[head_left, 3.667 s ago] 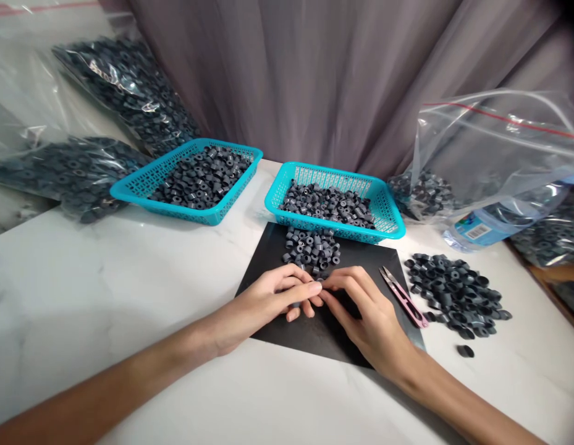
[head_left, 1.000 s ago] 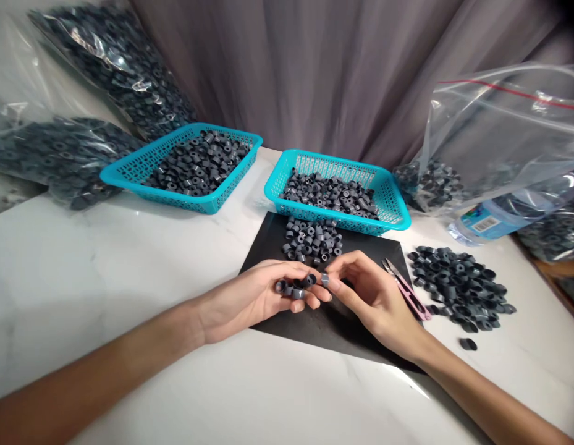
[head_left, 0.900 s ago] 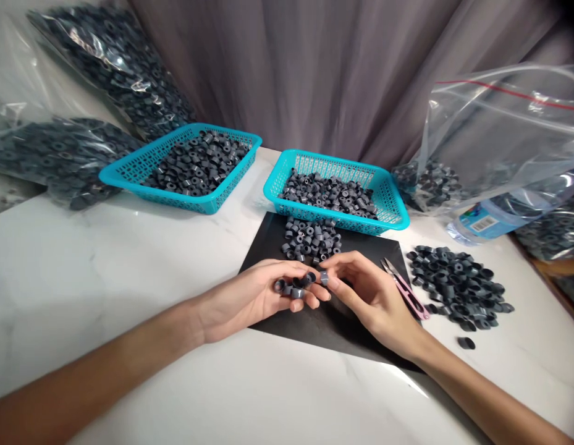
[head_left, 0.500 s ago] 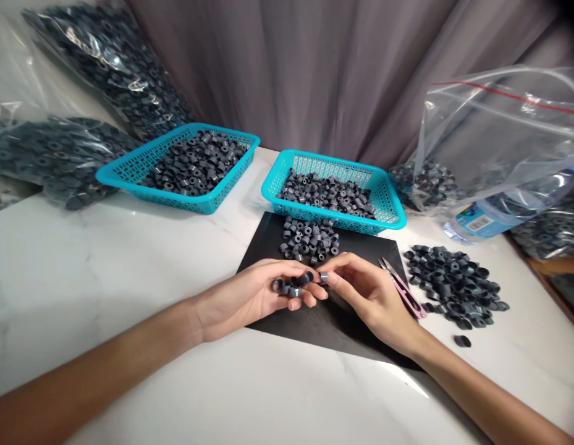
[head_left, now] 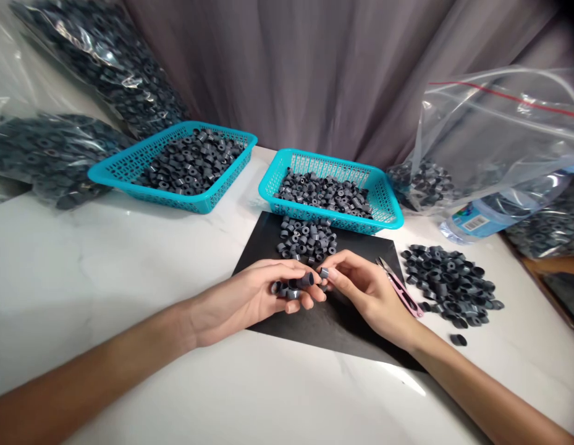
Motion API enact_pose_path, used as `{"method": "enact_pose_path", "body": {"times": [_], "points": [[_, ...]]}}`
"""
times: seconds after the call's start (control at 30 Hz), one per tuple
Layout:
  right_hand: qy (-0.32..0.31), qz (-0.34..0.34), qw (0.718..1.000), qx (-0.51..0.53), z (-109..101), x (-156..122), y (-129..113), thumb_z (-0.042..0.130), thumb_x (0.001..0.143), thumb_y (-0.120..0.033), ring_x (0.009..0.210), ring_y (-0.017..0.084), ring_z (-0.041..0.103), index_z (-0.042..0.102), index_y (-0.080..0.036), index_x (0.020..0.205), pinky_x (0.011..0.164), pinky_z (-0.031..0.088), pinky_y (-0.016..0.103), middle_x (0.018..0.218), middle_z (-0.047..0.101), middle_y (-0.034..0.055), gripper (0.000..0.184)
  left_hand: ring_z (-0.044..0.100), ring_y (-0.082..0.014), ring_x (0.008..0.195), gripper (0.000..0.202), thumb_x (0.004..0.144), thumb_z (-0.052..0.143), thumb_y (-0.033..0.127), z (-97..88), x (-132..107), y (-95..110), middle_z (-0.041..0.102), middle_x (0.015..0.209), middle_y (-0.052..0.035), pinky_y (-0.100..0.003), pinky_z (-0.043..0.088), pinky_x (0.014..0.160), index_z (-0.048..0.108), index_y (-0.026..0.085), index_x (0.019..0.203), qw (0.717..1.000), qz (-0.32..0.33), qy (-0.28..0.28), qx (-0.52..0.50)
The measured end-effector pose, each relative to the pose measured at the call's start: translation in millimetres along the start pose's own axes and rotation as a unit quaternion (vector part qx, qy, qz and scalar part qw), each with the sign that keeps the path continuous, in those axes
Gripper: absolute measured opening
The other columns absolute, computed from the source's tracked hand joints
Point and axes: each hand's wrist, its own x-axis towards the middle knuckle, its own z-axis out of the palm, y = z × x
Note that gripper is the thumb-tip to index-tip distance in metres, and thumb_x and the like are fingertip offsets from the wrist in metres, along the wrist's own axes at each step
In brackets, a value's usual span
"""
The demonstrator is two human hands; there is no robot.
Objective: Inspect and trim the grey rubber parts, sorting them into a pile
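Note:
My left hand (head_left: 263, 290) is curled palm-up around several small dark grey caps (head_left: 293, 294), cradled in its fingers. One darker cap (head_left: 308, 279) sits at the tip of that hand, its hollow end facing right. Between thumb and forefinger, my right hand (head_left: 361, 278) pinches a single grey cap (head_left: 324, 272), a small gap away from the left hand's caps. Both hands hover over a black mat (head_left: 287, 337). Just beyond them on the mat lies a heap of grey ring-shaped pieces (head_left: 308, 238).
Two turquoise baskets (head_left: 207, 203) (head_left: 395, 224) hold similar pieces. Pink-handled thread snips (head_left: 405, 295) lie right of my right hand, beside a pile of dark caps (head_left: 448, 284). Filled plastic bags (head_left: 59, 148) stand left; a zip bag (head_left: 490, 136) and a water bottle (head_left: 481, 219) are right.
The caps in my left hand have shifted a little, and the darker one now shows its side more. My right hand still pinches a cap. The whole view has drifted slightly.

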Motion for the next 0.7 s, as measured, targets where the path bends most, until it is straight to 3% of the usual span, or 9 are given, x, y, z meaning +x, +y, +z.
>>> {"method": "enact_pose_path", "body": {"times": [0.33, 0.7], "points": [[-0.03, 0.018, 0.997, 0.063, -8.4, 2.8, 3.8, 0.058, 0.098, -0.037, 0.08, 0.015, 0.053, 0.062, -0.019, 0.098, 0.077, 0.044, 0.028, 0.085, 0.057, 0.0018, 0.018, 0.053, -0.0114, 0.077, 0.018, 0.093, 0.055, 0.022, -0.3, 0.2, 2.7, 0.066, 0.087, -0.0051, -0.021, 0.041, 0.068, 0.071, 0.013, 0.09, 1.0, -0.007, 0.024, -0.006], [-0.04, 0.02, 0.998, 0.047, -9.2, 2.5, 1.9, 0.058, 0.097, -0.043, 0.08, 0.016, 0.053, 0.061, -0.02, 0.097, 0.077, 0.044, 0.029, 0.084, 0.057, 0.0015, 0.023, 0.059, -0.0159, 0.084, 0.018, 0.091, 0.054, 0.021, -1.6, 1.1, -3.1, 0.072, 0.094, -0.0093, -0.026, 0.043, 0.074, 0.069, 0.014, 0.095, 0.999, -0.017, 0.028, -0.015]]}}
